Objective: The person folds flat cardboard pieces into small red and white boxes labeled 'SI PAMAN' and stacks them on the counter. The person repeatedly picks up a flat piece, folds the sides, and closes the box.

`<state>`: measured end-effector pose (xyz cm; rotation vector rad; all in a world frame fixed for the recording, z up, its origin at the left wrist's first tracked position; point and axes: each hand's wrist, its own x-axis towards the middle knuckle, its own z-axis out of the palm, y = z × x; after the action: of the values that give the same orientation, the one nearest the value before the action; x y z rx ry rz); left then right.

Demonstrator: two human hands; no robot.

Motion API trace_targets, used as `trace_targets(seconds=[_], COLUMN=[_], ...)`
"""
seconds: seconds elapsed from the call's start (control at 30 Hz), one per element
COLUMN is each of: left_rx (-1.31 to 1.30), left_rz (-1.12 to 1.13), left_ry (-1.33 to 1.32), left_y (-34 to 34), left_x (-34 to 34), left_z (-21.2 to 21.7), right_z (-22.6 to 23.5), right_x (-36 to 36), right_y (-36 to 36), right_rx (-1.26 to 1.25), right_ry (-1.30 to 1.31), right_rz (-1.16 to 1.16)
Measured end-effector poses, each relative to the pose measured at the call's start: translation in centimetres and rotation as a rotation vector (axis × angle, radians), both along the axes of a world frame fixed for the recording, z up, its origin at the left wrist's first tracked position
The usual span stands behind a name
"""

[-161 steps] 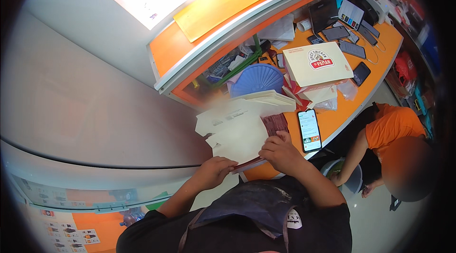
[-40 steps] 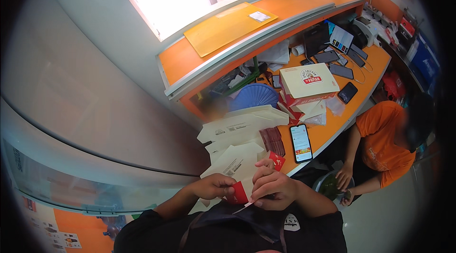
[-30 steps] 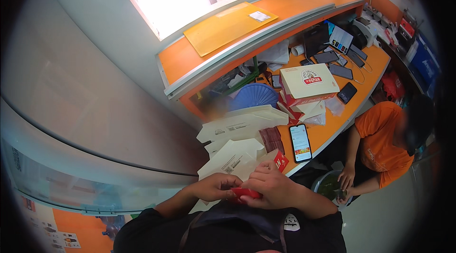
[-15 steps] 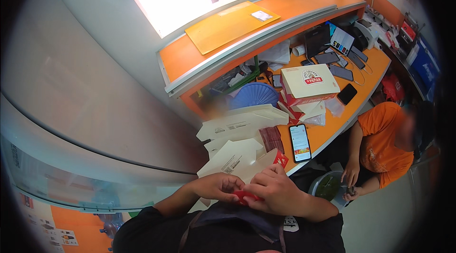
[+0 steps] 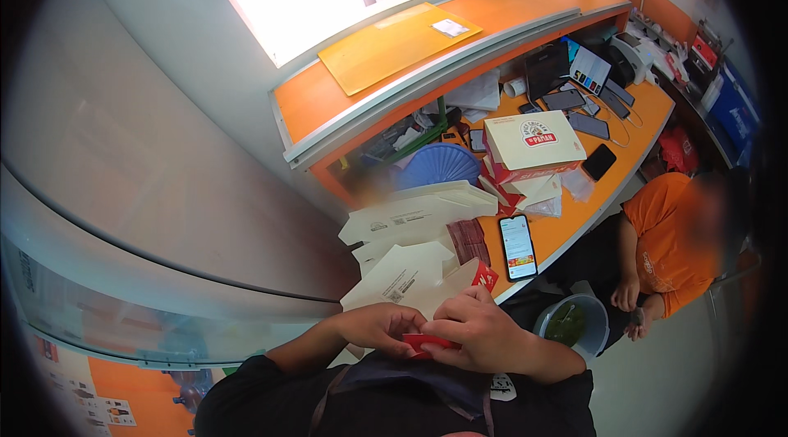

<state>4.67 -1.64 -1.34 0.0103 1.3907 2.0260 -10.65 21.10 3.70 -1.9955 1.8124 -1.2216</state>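
Close to my body, my left hand (image 5: 384, 327) and my right hand (image 5: 483, 329) meet over a red cardboard flap (image 5: 427, 344). Both sets of fingers pinch its edge. Just beyond my hands spreads a cream carton blank (image 5: 400, 274) with a small print on it and a red part (image 5: 484, 274) showing by my right knuckles. Whether the flap belongs to that same blank, my hands hide. Behind it lie more flat cream carton blanks (image 5: 419, 205) in a stack, beside a bundle of dark red packets (image 5: 469, 241).
A lit phone (image 5: 518, 247) lies at the orange table's edge. Past it stand a folded cream-and-red box (image 5: 535, 144), a blue plastic basket (image 5: 439, 168) and several phones. At right, a person in an orange shirt (image 5: 675, 228) sits by a bucket of green contents (image 5: 572, 324).
My fingers have shifted slightly on the red flap, which now shows flatter and wider. The person at right has drawn their hands back from the bucket.
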Motion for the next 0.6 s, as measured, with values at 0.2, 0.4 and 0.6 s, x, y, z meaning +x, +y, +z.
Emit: trace_targets(seconds=[0.2, 0.4, 0.6], left_rx=[-0.122, -0.187, -0.438], left_rz=[0.071, 0.174, 0.112], left_ry=[-0.002, 0.012, 0.079], left_y=[0.1, 1.3, 1.8], left_x=[0.1, 0.9, 0.5], left_z=[0.5, 1.8, 3.0], right_z=[-0.5, -0.2, 0.2], right_x=[0.9, 0.1, 0.0], right_y=[-0.3, 0.3, 0.3], right_rx=[-0.102, -0.060, -0.077], right_ry=[0.018, -0.040, 0.024], right_rz=[-0.128, -0.001, 0.070])
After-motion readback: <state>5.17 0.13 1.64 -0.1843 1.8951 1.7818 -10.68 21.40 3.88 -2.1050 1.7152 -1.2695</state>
